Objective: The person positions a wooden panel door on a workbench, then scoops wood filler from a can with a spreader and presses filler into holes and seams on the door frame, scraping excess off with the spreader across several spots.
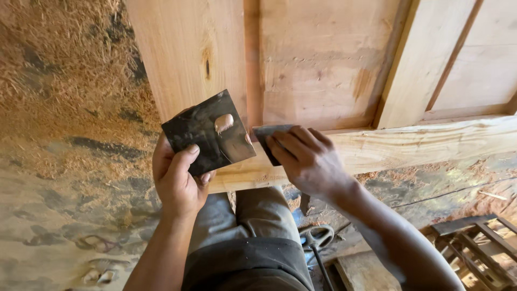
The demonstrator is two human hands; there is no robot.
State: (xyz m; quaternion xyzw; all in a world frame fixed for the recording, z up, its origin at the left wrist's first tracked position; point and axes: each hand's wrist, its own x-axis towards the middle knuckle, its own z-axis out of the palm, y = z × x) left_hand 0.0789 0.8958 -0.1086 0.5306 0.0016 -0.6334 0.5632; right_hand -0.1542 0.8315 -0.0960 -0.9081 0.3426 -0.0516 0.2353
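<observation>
Both hands (237, 170) work over wooden panel (323, 64), sawdust (64, 81) beside.

Sawdust-strewn floor (64, 81), wooden crate (479, 242)

Hands: two, left hand (177, 178) and right hand (307, 159). Dark square plates: one (207, 132), bearing one dab of pale filler (223, 123). Dark scraper blades: one (267, 139). Wooden panelled frames: one (323, 64). Slatted wooden racks: one, near right (474, 242).
</observation>
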